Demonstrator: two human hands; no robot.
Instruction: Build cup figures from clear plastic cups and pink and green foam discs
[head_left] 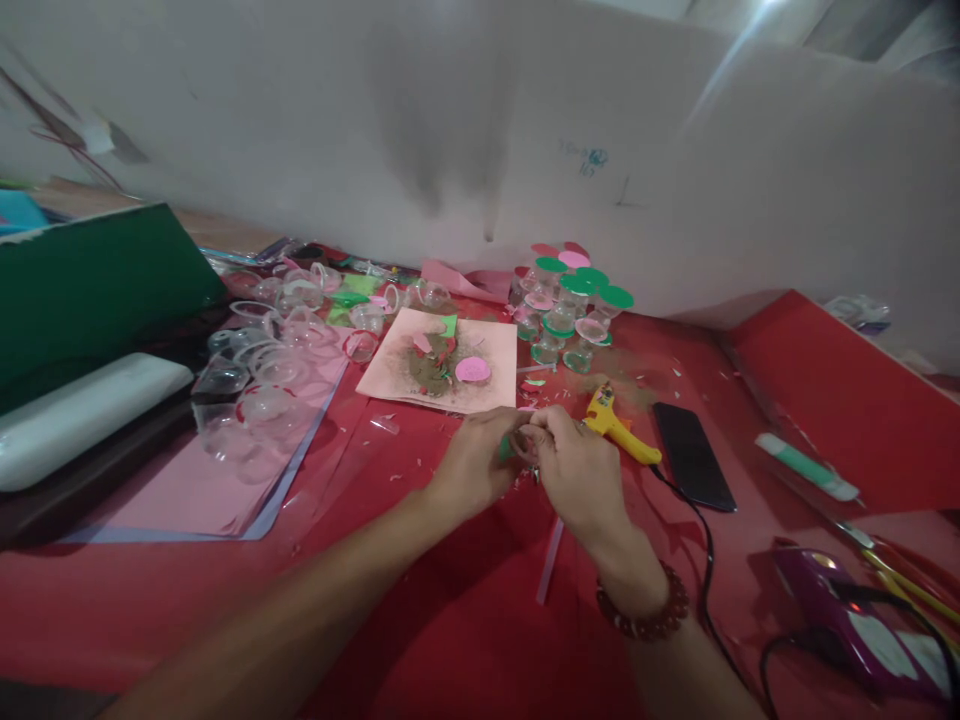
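A red-covered table (450,610) stands against a pale wall (300,130), with a green panel (105,290) at the far left and a red panel (862,400) at the right. Near the middle, the person's left hand (476,455) and right hand (581,475) meet, fingers curled in around 1 small piece with green on it (508,447), mostly hidden between them. Just beyond lies a pale pink card (495,340) bearing scraps and 1 pink disc (473,370). Clear cups (266,410) crowd the left; stacked cups (559,325) with green and pink discs stand behind. Beside the right hand lies a yellow glue gun (626,438), near a black phone (694,455)
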